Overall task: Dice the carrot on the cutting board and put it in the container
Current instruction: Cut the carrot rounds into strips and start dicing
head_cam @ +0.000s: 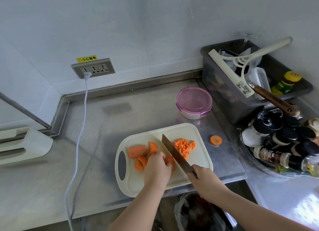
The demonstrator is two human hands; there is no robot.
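A cream cutting board (134,182) lies on the steel counter. On it are a large carrot chunk (137,151), several carrot slices (140,163) and a pile of diced carrot (184,146). My left hand (158,168) holds a carrot piece (170,161) down on the board with curled fingers. My right hand (202,177) grips the handle of a cleaver (174,152), whose blade rests on that piece beside my left fingers. A round glass container with a pink lid (194,102) stands behind the board, lid on.
One carrot round (216,140) lies on the counter right of the board. A grey bin (241,96) with a squeegee stands at the back right, spice bottles (279,141) at the right. A white cable (81,127) runs down from the wall socket. A bin bag (195,211) sits below the counter edge.
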